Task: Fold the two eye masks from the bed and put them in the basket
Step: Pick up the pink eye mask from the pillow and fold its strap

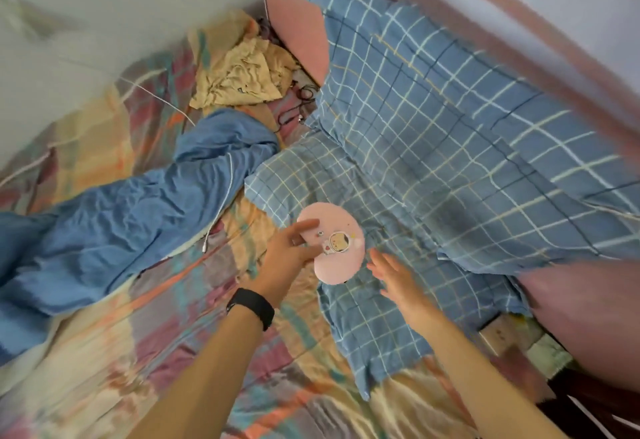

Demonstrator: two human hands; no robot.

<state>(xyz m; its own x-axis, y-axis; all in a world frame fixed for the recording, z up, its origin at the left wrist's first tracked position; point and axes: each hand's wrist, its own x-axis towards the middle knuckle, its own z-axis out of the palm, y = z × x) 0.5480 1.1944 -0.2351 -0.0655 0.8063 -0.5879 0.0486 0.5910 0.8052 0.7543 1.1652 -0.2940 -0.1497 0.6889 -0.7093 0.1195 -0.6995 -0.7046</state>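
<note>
A pink eye mask (334,244) with a small cartoon figure printed on it lies over the blue checked pillowcase (433,147) on the bed. My left hand (289,258), a black band on its wrist, grips the mask's left edge with thumb on top and fingers beneath. My right hand (398,279) hovers just right of the mask with its fingers spread, holding nothing. I see only this one mask and no basket.
A rumpled blue garment (138,210) lies to the left on the multicoloured striped sheet (104,352). A crumpled yellow cloth (242,75) and thin dark cables sit near the pink headboard (294,33). The pale wall runs along the left.
</note>
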